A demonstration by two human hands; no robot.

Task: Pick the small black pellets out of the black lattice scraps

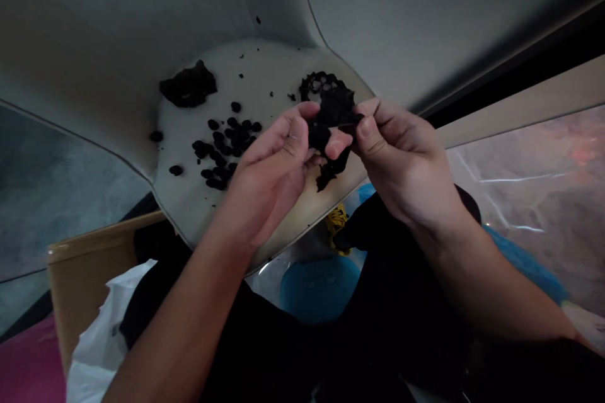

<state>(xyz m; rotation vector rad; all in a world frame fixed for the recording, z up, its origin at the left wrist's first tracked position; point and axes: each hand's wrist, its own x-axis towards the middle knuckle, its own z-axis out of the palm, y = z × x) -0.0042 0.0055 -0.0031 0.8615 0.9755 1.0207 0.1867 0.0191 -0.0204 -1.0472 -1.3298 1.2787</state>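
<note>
You are pinching a torn black rubbery perforated sheet [331, 116] over a cream-white curved plastic tray [278, 69], with your left hand [269, 182] and right hand [401, 164] curled close together and your right thumb [371, 135] pressing onto it. Small round black pellets [222, 151] are lying toward the tray's left edge, and a crumbly black clump [189, 85] is sitting near its far-left edge. Keeping both pinches this close is giving you good control of the soft material. Your fingers are hiding the sheet's middle, so whether it is one piece or several is impossible to tell. A blue plastic basin [319, 289] is showing below the tray, partly hidden.
</note>
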